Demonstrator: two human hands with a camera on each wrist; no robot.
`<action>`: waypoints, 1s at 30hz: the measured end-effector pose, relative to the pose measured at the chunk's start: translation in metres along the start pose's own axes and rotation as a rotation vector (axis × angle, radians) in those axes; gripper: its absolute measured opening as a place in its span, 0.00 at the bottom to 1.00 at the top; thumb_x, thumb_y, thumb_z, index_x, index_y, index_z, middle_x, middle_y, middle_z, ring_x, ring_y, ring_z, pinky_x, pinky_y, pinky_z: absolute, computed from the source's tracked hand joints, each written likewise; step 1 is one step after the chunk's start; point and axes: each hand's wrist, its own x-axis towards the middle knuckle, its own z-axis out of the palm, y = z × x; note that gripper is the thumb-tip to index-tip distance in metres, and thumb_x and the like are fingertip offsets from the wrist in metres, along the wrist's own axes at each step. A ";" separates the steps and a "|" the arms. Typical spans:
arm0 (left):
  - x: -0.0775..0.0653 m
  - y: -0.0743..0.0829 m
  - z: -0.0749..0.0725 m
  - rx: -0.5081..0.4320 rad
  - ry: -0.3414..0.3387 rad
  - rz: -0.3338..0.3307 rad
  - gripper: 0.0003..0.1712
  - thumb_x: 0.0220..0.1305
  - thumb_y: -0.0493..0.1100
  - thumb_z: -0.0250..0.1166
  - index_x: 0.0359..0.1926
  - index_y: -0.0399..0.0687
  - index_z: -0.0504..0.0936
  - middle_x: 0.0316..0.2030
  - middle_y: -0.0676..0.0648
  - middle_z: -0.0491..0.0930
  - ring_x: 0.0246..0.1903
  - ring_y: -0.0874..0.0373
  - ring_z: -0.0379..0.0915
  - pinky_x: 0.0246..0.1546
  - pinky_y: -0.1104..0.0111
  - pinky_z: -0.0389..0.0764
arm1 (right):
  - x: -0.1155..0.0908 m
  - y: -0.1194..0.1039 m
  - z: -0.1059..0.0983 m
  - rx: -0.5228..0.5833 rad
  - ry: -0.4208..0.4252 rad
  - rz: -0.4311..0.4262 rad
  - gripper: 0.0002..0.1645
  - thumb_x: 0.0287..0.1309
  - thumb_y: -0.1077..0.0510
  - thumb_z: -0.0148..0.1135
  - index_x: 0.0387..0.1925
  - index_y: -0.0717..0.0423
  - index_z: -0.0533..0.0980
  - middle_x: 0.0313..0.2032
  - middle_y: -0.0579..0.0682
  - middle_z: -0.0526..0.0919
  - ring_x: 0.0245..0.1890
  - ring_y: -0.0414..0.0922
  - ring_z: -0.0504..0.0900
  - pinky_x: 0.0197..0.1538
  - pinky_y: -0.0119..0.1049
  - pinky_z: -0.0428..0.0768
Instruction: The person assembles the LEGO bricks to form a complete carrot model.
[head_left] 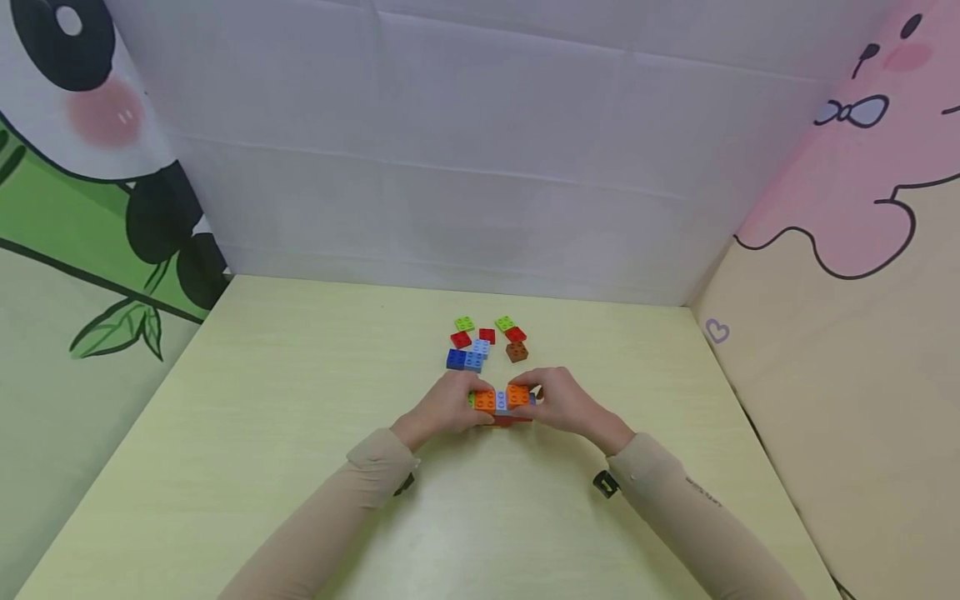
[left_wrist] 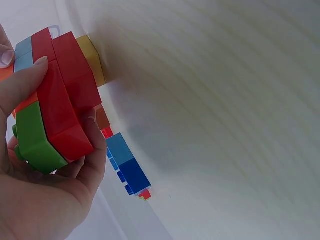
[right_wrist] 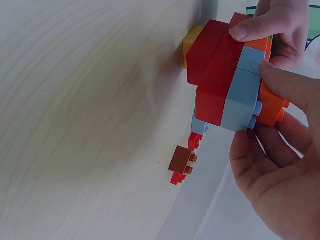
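Between both hands stands a built stack of toy building bricks: a yellow brick [right_wrist: 192,44] lowest, long red bricks [right_wrist: 212,82] above, then light blue bricks [right_wrist: 241,97] and a green brick [left_wrist: 35,137]. My left hand [head_left: 450,404] grips the stack's left end, its thumb on the red side. The left orange brick [head_left: 485,401] lies on top beside that hand. With thumb and fingers, my right hand [head_left: 561,404] pinches another orange brick [head_left: 518,395] at the top right. Light blue studs show beside it; whether it is fully seated I cannot tell.
Beyond the hands lie loose bricks: a dark blue brick [head_left: 456,359], a blue brick [head_left: 474,361], a light blue brick [head_left: 481,346], a brown brick [head_left: 517,352], several red ones [head_left: 487,335] and lime green ones [head_left: 464,323]. A white wall [head_left: 465,225] rises behind the table [head_left: 300,375].
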 end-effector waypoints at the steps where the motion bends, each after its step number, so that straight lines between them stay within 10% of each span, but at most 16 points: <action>1: 0.000 0.000 0.000 -0.003 0.000 -0.001 0.23 0.50 0.47 0.76 0.48 0.49 0.84 0.43 0.53 0.78 0.42 0.57 0.68 0.44 0.62 0.71 | 0.000 0.000 0.000 -0.002 0.001 0.002 0.25 0.49 0.54 0.74 0.51 0.54 0.80 0.44 0.43 0.82 0.38 0.41 0.75 0.39 0.33 0.76; 16: -0.002 0.003 -0.003 -0.022 -0.001 -0.009 0.23 0.50 0.46 0.76 0.49 0.49 0.84 0.43 0.53 0.78 0.43 0.56 0.68 0.44 0.63 0.71 | 0.005 -0.004 0.002 -0.004 -0.020 0.043 0.23 0.48 0.54 0.75 0.48 0.54 0.81 0.42 0.43 0.81 0.40 0.42 0.75 0.43 0.34 0.76; 30: 0.000 0.000 0.001 -0.020 0.007 -0.005 0.24 0.49 0.45 0.76 0.49 0.48 0.84 0.43 0.54 0.79 0.41 0.57 0.69 0.44 0.64 0.72 | 0.007 0.014 0.019 0.225 0.015 0.100 0.20 0.48 0.50 0.75 0.42 0.51 0.81 0.36 0.43 0.80 0.38 0.46 0.75 0.40 0.38 0.76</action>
